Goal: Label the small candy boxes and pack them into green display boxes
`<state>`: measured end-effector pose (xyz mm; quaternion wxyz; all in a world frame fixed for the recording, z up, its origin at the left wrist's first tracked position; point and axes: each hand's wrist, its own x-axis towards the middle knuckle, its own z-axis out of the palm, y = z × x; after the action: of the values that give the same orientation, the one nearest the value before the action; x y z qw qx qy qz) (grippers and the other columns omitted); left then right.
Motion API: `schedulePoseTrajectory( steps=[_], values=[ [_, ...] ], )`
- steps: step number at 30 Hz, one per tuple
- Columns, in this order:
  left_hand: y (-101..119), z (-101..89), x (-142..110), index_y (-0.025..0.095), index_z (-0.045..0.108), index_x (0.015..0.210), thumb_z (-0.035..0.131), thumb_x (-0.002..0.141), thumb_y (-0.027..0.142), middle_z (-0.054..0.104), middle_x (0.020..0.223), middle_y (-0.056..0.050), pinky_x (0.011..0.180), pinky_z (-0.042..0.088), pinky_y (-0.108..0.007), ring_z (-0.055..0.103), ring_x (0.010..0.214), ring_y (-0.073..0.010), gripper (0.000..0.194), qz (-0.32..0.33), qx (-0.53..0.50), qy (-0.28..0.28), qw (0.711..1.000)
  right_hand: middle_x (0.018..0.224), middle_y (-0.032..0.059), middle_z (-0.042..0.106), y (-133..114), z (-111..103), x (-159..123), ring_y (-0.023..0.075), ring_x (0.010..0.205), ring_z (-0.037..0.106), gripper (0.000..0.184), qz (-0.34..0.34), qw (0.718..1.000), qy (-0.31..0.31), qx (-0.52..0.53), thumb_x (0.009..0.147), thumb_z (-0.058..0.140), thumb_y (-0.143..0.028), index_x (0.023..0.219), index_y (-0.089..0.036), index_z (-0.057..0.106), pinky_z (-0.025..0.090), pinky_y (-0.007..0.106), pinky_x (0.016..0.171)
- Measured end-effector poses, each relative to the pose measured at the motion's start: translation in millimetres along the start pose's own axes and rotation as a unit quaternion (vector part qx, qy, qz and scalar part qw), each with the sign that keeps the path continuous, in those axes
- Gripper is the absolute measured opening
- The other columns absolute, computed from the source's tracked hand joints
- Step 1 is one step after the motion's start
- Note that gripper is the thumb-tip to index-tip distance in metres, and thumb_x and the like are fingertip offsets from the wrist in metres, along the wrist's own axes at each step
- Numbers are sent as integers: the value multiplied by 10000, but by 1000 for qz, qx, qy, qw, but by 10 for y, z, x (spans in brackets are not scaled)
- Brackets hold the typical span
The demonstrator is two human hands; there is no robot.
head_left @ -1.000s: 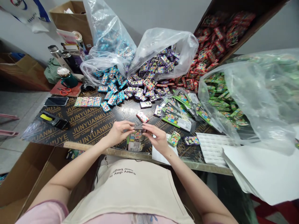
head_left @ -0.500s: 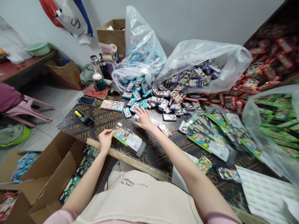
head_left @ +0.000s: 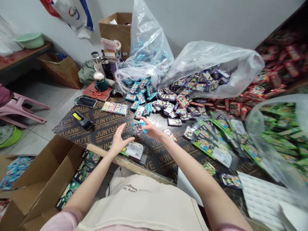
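Note:
My right hand point(head_left: 152, 129) is closed on a small blue packet point(head_left: 138, 128), held just above the table. To its left my left hand point(head_left: 119, 140) has its thumb and fingers spread, with nothing between them. Beneath the left hand lies a flat green-and-black printed package point(head_left: 134, 150) in clear plastic, partly covered by that hand. Behind the hands is a loose heap of small blue packets point(head_left: 141, 96), with purple packets point(head_left: 168, 107) beside it. A single red packet point(head_left: 170, 134) lies near my right forearm.
Printed packages point(head_left: 214, 150) in clear sleeves overlap at right, near a white ridged sheet point(head_left: 260, 195). A tape dispenser point(head_left: 81, 120), phone point(head_left: 86, 102) and red scissors point(head_left: 95, 93) lie left. Plastic bags point(head_left: 223, 54) line the back; an open carton point(head_left: 48, 179) stands below the table's left edge.
The view has swung left. The package my hands held is on the table, and my left hand has come off it and opened. My right hand reached to the blue heap and took one packet.

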<state>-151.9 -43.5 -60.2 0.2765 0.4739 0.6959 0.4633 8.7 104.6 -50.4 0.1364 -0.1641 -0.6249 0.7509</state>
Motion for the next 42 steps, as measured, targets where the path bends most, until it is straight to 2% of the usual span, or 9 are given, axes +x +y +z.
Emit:
schedulePoseTrajectory(
  steps=[3,7,12,14,17,22,27,35,42],
  values=[
    [284,190,87,173,615,1196,745,697,392,597,1260,-121,959,441,-379,554,1157,-265,561,-2,-120,-129,984,986,72,663,-4,25,-465,212,781,643,540,74,964,-79,244,769,505,-527,1208,-214,470,521,367,685],
    [582,460,78,150,701,783,806,605,350,660,956,-62,799,462,-287,601,890,-183,288,-49,-173,-216,960,899,90,697,26,36,-863,210,713,660,549,149,946,-80,277,780,478,-593,1123,-167,515,513,324,626],
    [594,684,-10,135,606,644,849,511,388,595,637,16,565,385,-212,515,574,-86,376,-161,-267,-197,930,1193,134,621,25,71,-1207,257,970,641,722,57,984,167,-8,766,463,-741,1275,-229,444,510,410,794],
    [547,756,-42,137,576,645,843,516,433,583,596,23,504,334,-195,490,515,-70,419,-209,-302,-176,914,1401,144,463,20,128,-1299,315,1254,474,863,-56,939,266,-212,646,673,-687,1340,-250,403,397,489,1002],
    [480,816,-83,138,560,659,845,506,458,594,605,12,499,352,-195,511,508,-78,454,-234,-307,-183,904,1421,137,434,35,221,-1355,339,1341,360,855,-148,854,263,-424,624,784,-477,1357,-248,409,245,538,1105],
    [295,521,-111,165,611,1141,735,669,448,661,1104,-123,887,470,-407,617,1022,-263,564,-14,-53,-269,961,1223,100,569,161,196,-1402,289,1157,521,676,-176,804,331,-461,673,709,-317,1289,-243,440,373,474,1018],
    [29,154,-155,240,365,1428,744,583,203,407,1449,-160,1118,75,-628,314,1373,-360,927,201,316,-365,853,1229,110,564,404,108,-1510,312,1161,516,666,-132,801,334,-479,676,704,-306,1281,-234,434,388,477,969],
    [34,311,-126,181,80,1509,710,660,285,509,1327,-146,1129,247,-537,472,1243,-301,1063,240,264,-278,892,1247,134,540,440,342,-1465,319,1187,491,698,-103,817,255,-507,707,729,-356,1326,-223,435,354,483,979],
    [115,403,-148,212,19,1515,708,643,236,462,1380,-139,1123,284,-516,452,1269,-304,1112,252,216,-304,893,1338,131,512,446,177,-1459,298,1234,478,805,-135,874,177,-433,713,720,-462,1391,-228,354,355,466,1020]
  ],
)
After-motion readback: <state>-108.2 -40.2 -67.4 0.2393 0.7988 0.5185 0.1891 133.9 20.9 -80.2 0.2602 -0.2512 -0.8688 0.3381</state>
